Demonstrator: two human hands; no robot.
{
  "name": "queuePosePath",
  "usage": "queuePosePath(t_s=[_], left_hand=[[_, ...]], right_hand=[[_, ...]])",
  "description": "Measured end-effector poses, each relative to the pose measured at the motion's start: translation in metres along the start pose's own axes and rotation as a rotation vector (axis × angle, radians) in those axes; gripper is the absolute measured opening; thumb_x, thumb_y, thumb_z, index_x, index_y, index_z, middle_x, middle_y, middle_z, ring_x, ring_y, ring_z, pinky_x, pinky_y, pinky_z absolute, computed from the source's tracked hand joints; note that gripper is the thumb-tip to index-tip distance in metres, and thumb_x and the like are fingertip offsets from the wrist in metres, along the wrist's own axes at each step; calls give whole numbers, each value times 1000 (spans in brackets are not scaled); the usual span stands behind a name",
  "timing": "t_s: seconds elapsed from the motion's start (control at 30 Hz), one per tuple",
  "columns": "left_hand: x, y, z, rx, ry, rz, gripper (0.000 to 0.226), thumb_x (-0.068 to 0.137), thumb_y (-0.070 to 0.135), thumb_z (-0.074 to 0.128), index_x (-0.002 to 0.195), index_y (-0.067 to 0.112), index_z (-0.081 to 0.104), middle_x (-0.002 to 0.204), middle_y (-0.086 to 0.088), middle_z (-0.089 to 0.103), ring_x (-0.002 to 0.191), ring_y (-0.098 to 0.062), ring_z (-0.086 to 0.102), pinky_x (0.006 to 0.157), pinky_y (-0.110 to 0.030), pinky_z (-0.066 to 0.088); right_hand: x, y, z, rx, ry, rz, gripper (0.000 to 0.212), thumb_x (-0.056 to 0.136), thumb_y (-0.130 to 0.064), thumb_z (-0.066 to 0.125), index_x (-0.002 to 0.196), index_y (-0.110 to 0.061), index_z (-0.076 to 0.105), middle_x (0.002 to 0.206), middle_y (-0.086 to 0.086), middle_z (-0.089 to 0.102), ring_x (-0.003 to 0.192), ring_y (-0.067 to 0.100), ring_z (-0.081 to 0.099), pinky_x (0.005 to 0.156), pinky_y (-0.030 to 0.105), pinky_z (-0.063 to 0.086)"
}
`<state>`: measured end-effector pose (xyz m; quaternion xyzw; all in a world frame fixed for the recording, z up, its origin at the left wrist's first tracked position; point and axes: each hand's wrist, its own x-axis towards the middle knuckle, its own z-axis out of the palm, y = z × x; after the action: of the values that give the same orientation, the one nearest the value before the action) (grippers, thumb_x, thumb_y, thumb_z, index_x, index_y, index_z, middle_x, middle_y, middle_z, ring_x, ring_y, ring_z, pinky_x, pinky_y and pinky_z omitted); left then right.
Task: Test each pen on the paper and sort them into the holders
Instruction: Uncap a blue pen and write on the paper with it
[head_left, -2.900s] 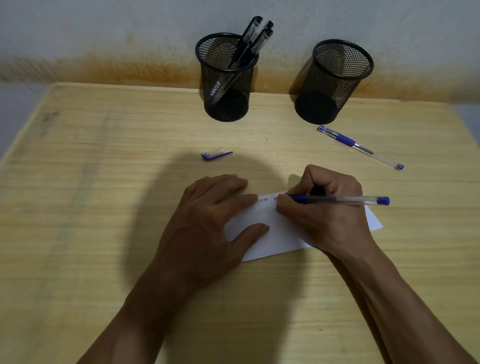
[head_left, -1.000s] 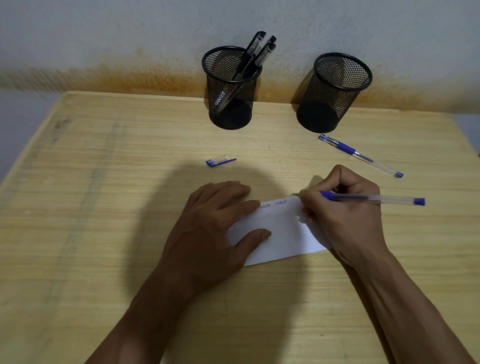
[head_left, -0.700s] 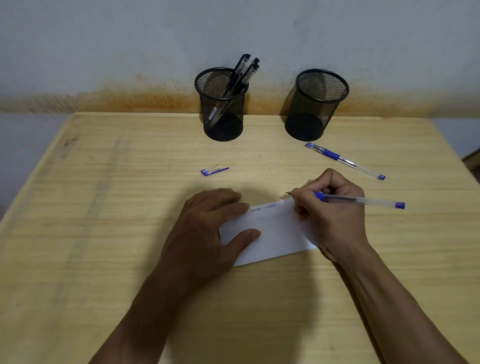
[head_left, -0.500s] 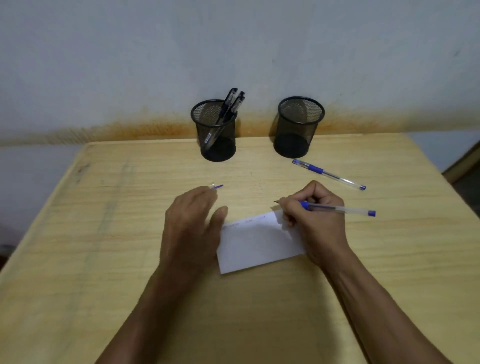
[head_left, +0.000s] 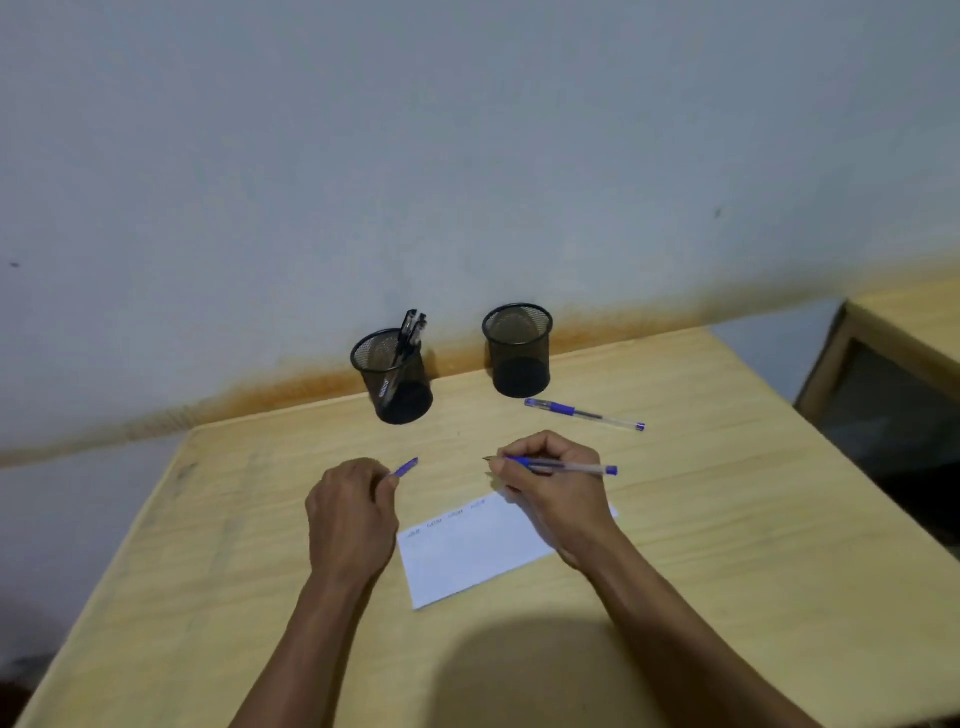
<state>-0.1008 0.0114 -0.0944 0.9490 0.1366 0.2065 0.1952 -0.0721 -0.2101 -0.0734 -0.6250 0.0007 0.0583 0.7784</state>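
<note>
Desk (head_left: 727, 545): pale wood, set against a wall; carries every item below.

Paper (head_left: 467, 556): white slip, lying flat between the two hands. A row of short blue scribbles runs along its far edge, too small to read; these look like test marks.

Right hand (head_left: 556, 483): fingers curled round an uncapped blue pen (head_left: 566, 466) in a writing grip, the tip pointing left, just past the paper's far corner and apparently off the sheet. The heel of the hand lies over the paper's right end. The grip suits a pen just tried and waiting for its cap.

Left hand (head_left: 350, 514): just left of the paper, fingertips pinching a blue cap (head_left: 405, 468) low over the desk. Presumably it belongs on the pen in the other hand.

Left holder (head_left: 395, 379): black mesh cup at the wall, holding a few dark pens that lean right. A small label shows on one barrel, unreadable.

Right holder (head_left: 518, 351): matching mesh cup; no pens show in it.

Spare pen (head_left: 584, 414): blue, capped, lying on the desk in front of the right holder, probably next in line for testing.

No brand names can be made out.
</note>
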Motion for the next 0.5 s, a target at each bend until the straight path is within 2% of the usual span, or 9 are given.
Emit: queuePosePath(t_s=[0.07, 0.17, 0.3, 0.4, 0.5], left_hand=[[-1, 3, -4, -5, 2, -1, 22, 91, 12, 56, 72, 22, 55, 75, 4, 59, 77, -30, 56, 66, -35, 35], [-11, 22, -24, -189, 22, -47, 18, 97, 16, 52, 82, 19, 63, 82, 5, 63, 82, -24, 57, 69, -34, 39], [-32, 59, -56, -637, -15, -179, 19, 98, 19, 57, 83, 19, 69, 79, 2, 72, 77, -10, 66, 68, -24, 49], [-45, 73, -70, -866, -59, -208, 16, 96, 12, 60, 84, 11, 71, 80, -7, 73, 71, -10, 67, 68, -17, 52], [-55, 77, -75, -1000, -98, -240, 13, 94, 10, 61, 86, 6, 71, 76, -8, 73, 67, -12, 66, 69, -20, 54]], right_hand=[[-3, -5, -2, 19, -2, 12, 9, 83, -1, 78, 90, -7, 76, 88, 14, 78, 88, 38, 73, 69, 36, 62], [-14, -22, 0, -43, 13, -24, 11, 87, -8, 75, 98, -12, 74, 86, 2, 79, 83, 17, 76, 64, 22, 59], [-34, -47, 8, -32, 14, -140, 16, 89, -14, 75, 98, -5, 65, 79, 4, 78, 79, 15, 77, 62, 24, 60], [-49, -62, 14, 4, -26, -206, 16, 90, -18, 71, 100, -5, 68, 79, 6, 78, 74, 12, 76, 60, 22, 58], [-58, -71, 18, -23, -54, -255, 19, 91, -20, 68, 99, -2, 68, 79, 13, 75, 66, 10, 71, 57, 21, 57]])
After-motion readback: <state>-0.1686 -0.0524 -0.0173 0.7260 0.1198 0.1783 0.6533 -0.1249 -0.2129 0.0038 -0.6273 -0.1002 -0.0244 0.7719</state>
